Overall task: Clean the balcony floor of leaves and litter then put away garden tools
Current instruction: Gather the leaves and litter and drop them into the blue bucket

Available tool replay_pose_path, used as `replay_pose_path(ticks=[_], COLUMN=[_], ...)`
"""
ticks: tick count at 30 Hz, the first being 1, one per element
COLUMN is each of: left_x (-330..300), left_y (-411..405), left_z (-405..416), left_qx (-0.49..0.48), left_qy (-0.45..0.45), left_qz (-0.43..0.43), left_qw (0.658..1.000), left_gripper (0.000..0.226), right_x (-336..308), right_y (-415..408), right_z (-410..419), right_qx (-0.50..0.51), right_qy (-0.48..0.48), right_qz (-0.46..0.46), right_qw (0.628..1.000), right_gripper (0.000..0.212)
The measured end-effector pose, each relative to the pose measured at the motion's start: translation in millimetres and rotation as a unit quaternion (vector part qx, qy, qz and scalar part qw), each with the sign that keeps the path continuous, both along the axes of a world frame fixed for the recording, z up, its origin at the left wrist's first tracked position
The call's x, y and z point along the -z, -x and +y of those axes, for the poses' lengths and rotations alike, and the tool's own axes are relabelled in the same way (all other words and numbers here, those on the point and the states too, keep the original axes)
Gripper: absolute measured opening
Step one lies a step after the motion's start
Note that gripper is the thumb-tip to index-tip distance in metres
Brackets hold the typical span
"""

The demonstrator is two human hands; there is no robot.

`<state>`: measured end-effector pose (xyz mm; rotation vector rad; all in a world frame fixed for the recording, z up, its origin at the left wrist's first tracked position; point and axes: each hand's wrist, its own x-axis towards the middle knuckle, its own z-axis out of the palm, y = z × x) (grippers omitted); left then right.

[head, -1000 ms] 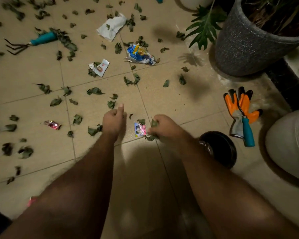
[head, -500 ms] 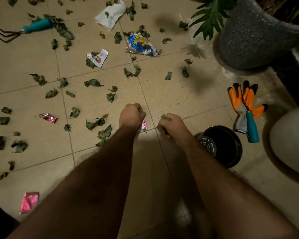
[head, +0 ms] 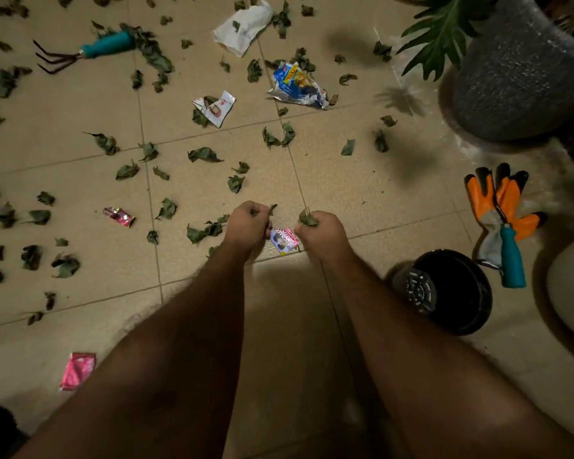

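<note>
low over the tiled balcony floor [head: 362, 193], both arms reach forward from the camera. left hand [head: 246, 225] is fisted, knuckles up, with bits of dry leaf showing at the fingers, so it reads as clutching gathered leaves. right hand [head: 322, 231] is likewise curled, a crumpled leaf [head: 307, 218] sticking out of the top of the fist. between and just below the two fists lies a small printed wrapper [head: 284, 240], flat on the floor; cannot tell whether either hand touches it. step in hand, by my reading: hand-gathering of leaves and litter, early on, since most of the floor is uncleared. scattered leaves [head: 203, 154] cover the tiles ahead and to the left; litter includes a blue snack packet [head: 297, 84], a white crumpled paper [head: 242, 26], a torn white wrapper [head: 216, 109], a small red sweet wrapper [head: 120, 216] and a pink sachet [head: 77, 371] near the left forearm. tools not yet put away: a teal-handled hand rake [head: 87, 53] far left, orange work gloves [head: 501, 207] at right with a teal-handled tool [head: 512, 260] lying over them. a black bucket [head: 444, 289] stands just beside the right forearm, likely the place for the waste. grey planter [head: 524, 77] stands at top right. next move probably calls for picking up the wrapper, then carrying both fistfuls to the bucket and letting go over its mouth, keeping the grip tight so loose bits do not drop.
</note>
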<state>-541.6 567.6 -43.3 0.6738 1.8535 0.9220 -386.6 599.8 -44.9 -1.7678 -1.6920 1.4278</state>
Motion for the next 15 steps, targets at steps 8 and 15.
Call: replay_pose_path(ticks=[8,15], left_x=[0.2,-4.7], left_y=[0.4,-0.6], left_z=[-2.7,-1.1], left_qx=[0.085,0.029], left_qy=[0.048,0.026], left_qz=[0.172,0.168], left_qw=[0.980,0.985], left_gripper=[0.026,0.028], right_x=[0.5,-29.8], right_y=[18.0,5.8], right_z=[-0.1,24.7], right_qx=[-0.126,0.065], right_qy=[-0.057,0.129], right_qz=[-0.222,0.080], right_qw=[0.965,0.986], right_gripper=[0.034,0.019])
